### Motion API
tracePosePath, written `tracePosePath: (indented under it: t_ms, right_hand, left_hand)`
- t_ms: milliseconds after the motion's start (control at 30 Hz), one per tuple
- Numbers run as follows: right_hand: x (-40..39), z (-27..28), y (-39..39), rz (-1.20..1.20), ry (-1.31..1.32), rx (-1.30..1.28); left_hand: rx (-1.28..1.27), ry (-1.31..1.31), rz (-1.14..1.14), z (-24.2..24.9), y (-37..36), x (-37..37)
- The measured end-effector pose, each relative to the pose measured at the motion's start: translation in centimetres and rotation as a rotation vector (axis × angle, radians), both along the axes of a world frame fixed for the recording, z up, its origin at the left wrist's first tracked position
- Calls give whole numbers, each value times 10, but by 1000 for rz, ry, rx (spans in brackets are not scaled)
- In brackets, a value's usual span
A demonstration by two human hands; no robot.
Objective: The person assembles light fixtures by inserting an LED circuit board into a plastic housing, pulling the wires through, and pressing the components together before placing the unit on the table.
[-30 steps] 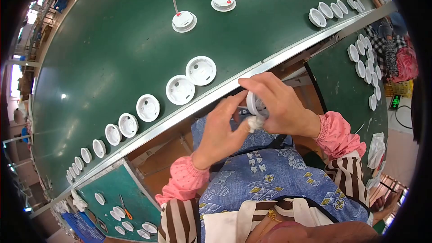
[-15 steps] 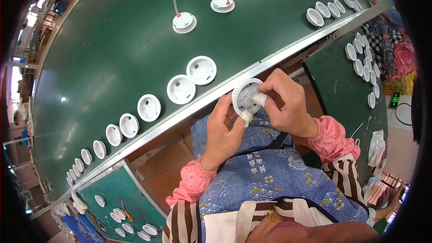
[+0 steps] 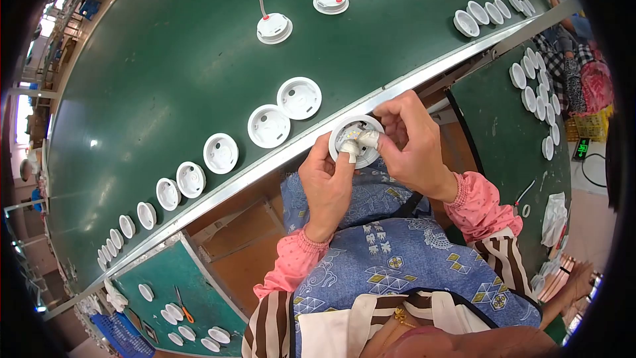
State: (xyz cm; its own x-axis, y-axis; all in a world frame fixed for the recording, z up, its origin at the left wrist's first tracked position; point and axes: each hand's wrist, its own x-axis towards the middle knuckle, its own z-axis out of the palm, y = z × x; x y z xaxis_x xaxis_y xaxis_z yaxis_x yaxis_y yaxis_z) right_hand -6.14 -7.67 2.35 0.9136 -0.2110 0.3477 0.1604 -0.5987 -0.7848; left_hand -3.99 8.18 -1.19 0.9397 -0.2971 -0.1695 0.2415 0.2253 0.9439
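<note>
Housing (image 3: 339, 134), white, round and open-faced, is held by both hands just beside the metal edge (image 3: 404, 88) of the green table (image 3: 165, 79), above the patterned apron (image 3: 397, 252). It is pinched by the left hand (image 3: 326, 185), whose white-wrapped thumb is pressed inside while the outer wall is backed by bent fingers, partly hidden. At the opposite side, the rim is pinched by the right hand (image 3: 414, 146); its thumb, also wrapped in white, is pressed inside, close to the other thumb. Small yellow dots can be seen on the light-coloured inner part (image 3: 351, 134), which is partly covered by the thumbs.

On the table, two open cups (image 3: 299, 98) are set touching near the hands, and a row of similar cups (image 3: 220, 154) is spread along the edge. Farther back, two upturned units (image 3: 273, 28) are topped by upright cables. Orange-handled scissors (image 3: 188, 315) are laid among small cups (image 3: 218, 335) on the lower-left green surface (image 3: 199, 288).
</note>
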Motion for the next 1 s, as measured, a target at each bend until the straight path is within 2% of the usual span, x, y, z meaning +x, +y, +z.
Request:
tracePosePath:
  t_ms: [67,167,267,367,467,500,567,667,767,1000]
  right_hand:
    - [0,10,1,42,116,45]
    - [2,6,-4,196,125,-6]
    - [2,8,-1,221,110,37]
    - [2,4,-1,211,136,80]
    - [-2,7,-1,148,272,246]
    - [-2,3,1,127,239,327]
    - [-1,-9,3,84,169,487]
    - [-3,-14,6,9,108,563]
    - [-8,-5,13,18,141,641]
    - [-20,-5,11,54,110,447]
  left_hand:
    - [-29,-40,13,-2,-1,-2]
    - [5,-122,44,-3,-4,-6]
    - [63,-166,30,1,-4,-3]
    - [54,-156,-26,1,-1,2]
    - [99,-162,-107,8,1,13]
    - [131,-166,-140,11,2,16]
    - [242,-335,-53,8,-5,15]
    - [391,-485,67,25,-6,6]
    - [251,-426,60,9,-8,4]
    - [189,-330,93,16,-11,-10]
